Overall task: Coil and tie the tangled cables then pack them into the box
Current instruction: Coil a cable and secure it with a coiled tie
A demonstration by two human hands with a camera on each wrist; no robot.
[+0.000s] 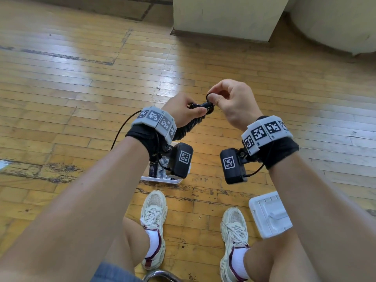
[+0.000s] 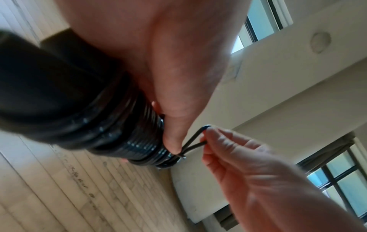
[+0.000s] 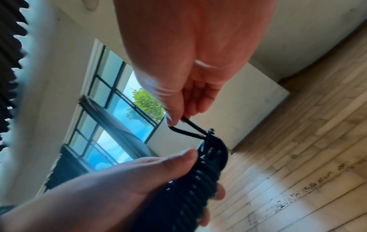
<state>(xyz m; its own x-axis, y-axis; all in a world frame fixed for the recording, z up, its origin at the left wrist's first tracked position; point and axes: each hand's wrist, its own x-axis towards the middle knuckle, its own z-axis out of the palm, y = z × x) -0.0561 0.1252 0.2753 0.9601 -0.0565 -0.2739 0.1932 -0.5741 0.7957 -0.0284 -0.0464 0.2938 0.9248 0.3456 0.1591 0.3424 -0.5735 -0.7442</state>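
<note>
Under us we see a worn honey-coloured wooden plank floor [image 1: 81, 82], scuffed dark in streaks and glossy where daylight pools on it. Ahead stands a pale cream square pillar base [image 1: 227, 17], beside a curved cream wall [image 1: 335, 23]. From the wrist views we see dark-framed paned windows [image 3: 111, 100], with a green leafy tree [image 3: 147, 106] outside.

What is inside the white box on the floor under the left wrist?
The white box shows a dark coiled cable at its left end. The left wrist camera covers the rest.
</note>
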